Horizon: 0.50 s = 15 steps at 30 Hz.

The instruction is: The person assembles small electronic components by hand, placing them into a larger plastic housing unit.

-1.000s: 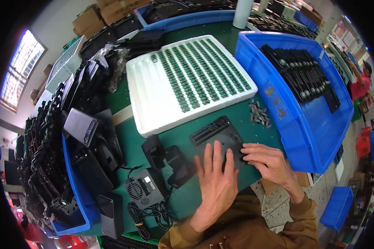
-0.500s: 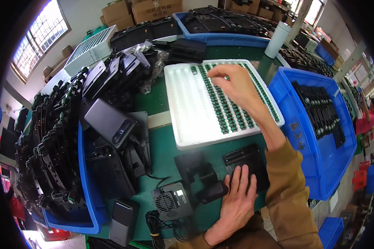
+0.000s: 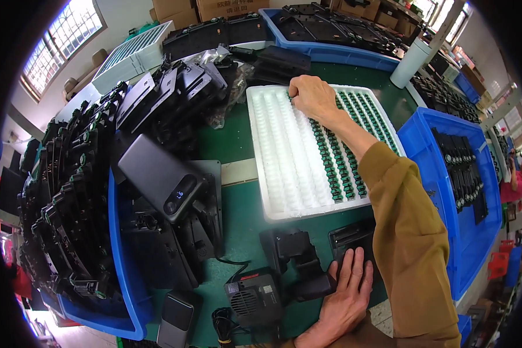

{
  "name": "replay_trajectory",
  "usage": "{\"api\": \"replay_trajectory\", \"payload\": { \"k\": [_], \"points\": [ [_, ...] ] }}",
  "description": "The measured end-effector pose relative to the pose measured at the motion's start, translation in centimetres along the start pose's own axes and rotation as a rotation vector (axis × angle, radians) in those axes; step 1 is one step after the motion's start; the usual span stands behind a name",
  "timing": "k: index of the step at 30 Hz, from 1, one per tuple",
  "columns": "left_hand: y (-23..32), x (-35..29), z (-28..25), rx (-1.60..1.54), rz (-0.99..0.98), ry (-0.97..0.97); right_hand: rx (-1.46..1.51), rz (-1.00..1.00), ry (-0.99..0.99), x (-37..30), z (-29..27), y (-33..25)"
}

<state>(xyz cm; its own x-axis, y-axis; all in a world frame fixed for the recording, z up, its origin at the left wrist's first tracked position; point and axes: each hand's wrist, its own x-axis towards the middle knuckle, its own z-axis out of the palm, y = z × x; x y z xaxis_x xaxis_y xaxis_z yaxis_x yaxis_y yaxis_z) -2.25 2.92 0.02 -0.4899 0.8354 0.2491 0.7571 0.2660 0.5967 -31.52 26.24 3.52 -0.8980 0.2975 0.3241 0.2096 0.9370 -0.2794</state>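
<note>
Nearest, at five o'clock from the middle of the view, the left hand lies palm down, fingers slightly apart, on a black case on the green worktop. A long slot runs along the case's far edge; what lies in it is too dark to tell. Just beside, at six o'clock, sit a vented box and a black bracket; a power bank lies at seven.

Farther out, a blue bin crammed with black parts fills nine o'clock to eight. At three, another blue bin holds a cluster of black pieces.

Beyond the case, toward one o'clock, is a white foam tray. The right hand is at its far edge, fingers curled together; whether they pinch anything cannot be told.

The work looks partway along: the tray's left side is bare, while columns of small green boards remain on its right, partly hidden by the forearm. The case, under the left hand, seems unfinished.
</note>
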Motion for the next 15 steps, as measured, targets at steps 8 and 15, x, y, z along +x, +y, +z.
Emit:
{"api": "replay_trajectory", "payload": {
  "k": [8,15],
  "points": [
    [0.0,-0.1,0.1,-0.002,0.004,-0.009,0.030,-0.030,0.112,-0.4,0.9,0.3],
    [0.0,-0.1,0.0,0.015,0.008,-0.017,0.112,-0.045,0.134,-0.9,1.2,0.7]
  ]
}}
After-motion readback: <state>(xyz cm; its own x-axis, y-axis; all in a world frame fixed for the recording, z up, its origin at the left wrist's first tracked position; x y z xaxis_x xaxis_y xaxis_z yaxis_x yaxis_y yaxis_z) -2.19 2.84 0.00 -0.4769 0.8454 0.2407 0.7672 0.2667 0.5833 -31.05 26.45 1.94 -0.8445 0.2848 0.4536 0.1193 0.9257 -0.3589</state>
